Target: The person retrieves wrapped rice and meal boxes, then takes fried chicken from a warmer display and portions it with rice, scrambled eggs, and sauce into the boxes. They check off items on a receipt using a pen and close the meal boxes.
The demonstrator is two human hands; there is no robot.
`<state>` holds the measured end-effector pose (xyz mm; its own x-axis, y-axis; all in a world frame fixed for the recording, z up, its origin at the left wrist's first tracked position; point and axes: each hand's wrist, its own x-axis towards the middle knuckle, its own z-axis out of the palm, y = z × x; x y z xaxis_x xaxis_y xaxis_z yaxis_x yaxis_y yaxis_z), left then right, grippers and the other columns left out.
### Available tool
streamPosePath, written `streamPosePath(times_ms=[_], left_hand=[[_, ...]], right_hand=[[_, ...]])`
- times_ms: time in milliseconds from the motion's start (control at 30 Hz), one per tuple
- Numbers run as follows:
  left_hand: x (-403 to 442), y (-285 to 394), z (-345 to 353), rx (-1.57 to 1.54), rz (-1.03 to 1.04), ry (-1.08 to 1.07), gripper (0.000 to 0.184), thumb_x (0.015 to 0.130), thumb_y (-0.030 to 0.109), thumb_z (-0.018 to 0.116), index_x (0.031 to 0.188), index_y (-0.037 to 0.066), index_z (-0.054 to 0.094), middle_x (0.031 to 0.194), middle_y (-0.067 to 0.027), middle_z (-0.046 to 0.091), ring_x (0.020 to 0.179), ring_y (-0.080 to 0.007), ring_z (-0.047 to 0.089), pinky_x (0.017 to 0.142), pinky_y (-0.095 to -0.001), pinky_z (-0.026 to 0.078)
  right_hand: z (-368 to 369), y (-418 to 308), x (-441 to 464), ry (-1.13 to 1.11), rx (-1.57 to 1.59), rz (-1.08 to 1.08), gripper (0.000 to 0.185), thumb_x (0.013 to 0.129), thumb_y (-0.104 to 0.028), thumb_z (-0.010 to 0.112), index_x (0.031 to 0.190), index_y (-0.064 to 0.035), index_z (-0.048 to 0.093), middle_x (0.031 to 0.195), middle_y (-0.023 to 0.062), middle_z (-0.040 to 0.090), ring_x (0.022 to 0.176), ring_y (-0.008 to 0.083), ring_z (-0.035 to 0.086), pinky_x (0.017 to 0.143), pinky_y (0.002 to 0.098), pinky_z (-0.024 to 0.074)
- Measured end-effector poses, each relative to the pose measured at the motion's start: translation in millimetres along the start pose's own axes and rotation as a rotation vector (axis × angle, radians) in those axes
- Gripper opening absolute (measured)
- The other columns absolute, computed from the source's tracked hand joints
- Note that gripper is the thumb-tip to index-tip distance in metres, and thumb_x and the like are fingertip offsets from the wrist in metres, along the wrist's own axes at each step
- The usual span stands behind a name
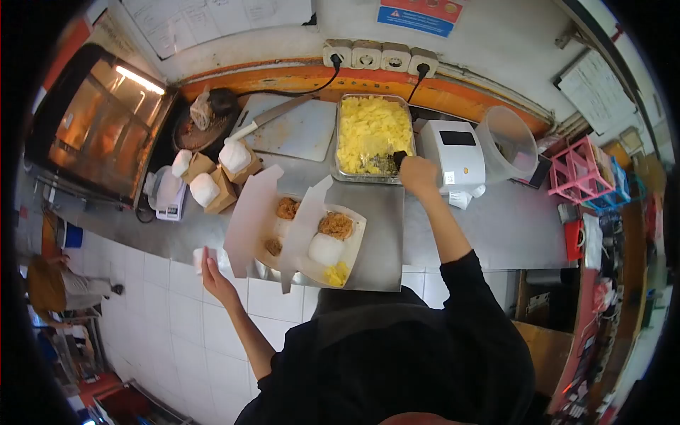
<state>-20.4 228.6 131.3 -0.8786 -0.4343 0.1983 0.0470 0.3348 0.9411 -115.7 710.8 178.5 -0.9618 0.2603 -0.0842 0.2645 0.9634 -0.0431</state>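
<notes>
My right hand (419, 175) is closed round a black-handled serving utensil (399, 160) at the near right corner of a clear tray. Scrambled egg (372, 131) fills that tray, and the utensil's head is hard to make out in it. My left hand (216, 278) is off the counter's front edge at the left, with a small pale packet (200, 261) at its fingers. Between my hands are two open white food boxes. The right box (358, 244) has fried chicken (336, 225), white rice (326, 249) and egg; the left box (244, 234) has fried pieces, partly hidden by a lid.
Behind the boxes are a cutting board (301, 134) with a knife (280, 115), and several wrapped white bundles (205, 190) in brown cartons. A scale (169, 198) and heated cabinet (106, 120) stand left. A label printer (453, 157) and clear bucket (507, 144) are right.
</notes>
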Motion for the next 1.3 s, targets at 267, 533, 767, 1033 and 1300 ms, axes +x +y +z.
streamPosePath(times_ms=[267,533,767,1033,1300], left_hand=[[90,-79,22,-0.236,-0.398,-0.775,0.058,0.099,0.045,0.034,0.131,-0.002,0.047,0.123,-0.0109,0.057,0.11,-0.0178,0.055,0.093,-0.0309,0.041],[75,-132,86,-0.369,-0.604,-1.013,0.055,0.099,0.042,0.035,0.138,0.003,0.037,0.128,-0.0105,0.051,0.111,-0.0188,0.054,0.093,-0.0307,0.042],[15,-104,153,-0.473,-0.584,-1.108,0.054,0.099,0.041,0.036,0.141,0.007,0.032,0.131,-0.01,0.048,0.113,-0.0198,0.052,0.093,-0.0317,0.043],[-131,-52,291,-0.51,-0.546,-1.45,0.054,0.099,0.041,0.036,0.144,0.011,0.026,0.134,-0.0094,0.044,0.115,-0.021,0.05,0.093,-0.0328,0.044],[-371,-55,590,-0.736,0.042,-1.284,0.057,0.099,0.037,0.038,0.147,0.013,0.019,0.147,-0.0132,0.029,0.129,-0.025,0.039,0.102,-0.0347,0.037]], right_hand=[[41,-5,42,-0.001,0.259,0.203,0.026,0.084,-0.025,0.054,0.092,-0.0059,0.07,0.091,0.0184,0.068,0.087,0.0309,0.067,0.073,0.0425,0.053],[78,-27,-48,0.727,0.355,0.168,0.042,0.085,-0.034,0.06,0.12,-0.0107,0.058,0.101,0.0191,0.057,0.096,0.0361,0.05,0.084,0.0465,0.0392],[169,-68,-186,0.324,0.45,0.181,0.054,0.088,-0.051,0.049,0.13,-0.0164,0.053,0.143,0.0234,0.028,0.134,0.0468,0.018,0.104,0.0626,0.0171],[146,88,-202,0.134,1.736,0.433,0.054,0.101,-0.039,0.03,0.145,-0.0092,0.025,0.145,0.0106,0.033,0.133,0.0226,0.032,0.11,0.0335,0.0262],[193,390,-213,0.378,1.717,0.548,0.063,0.098,-0.04,0.04,0.146,-0.0034,0.021,0.148,0.0086,0.03,0.132,0.018,0.035,0.107,0.0309,0.0304]])
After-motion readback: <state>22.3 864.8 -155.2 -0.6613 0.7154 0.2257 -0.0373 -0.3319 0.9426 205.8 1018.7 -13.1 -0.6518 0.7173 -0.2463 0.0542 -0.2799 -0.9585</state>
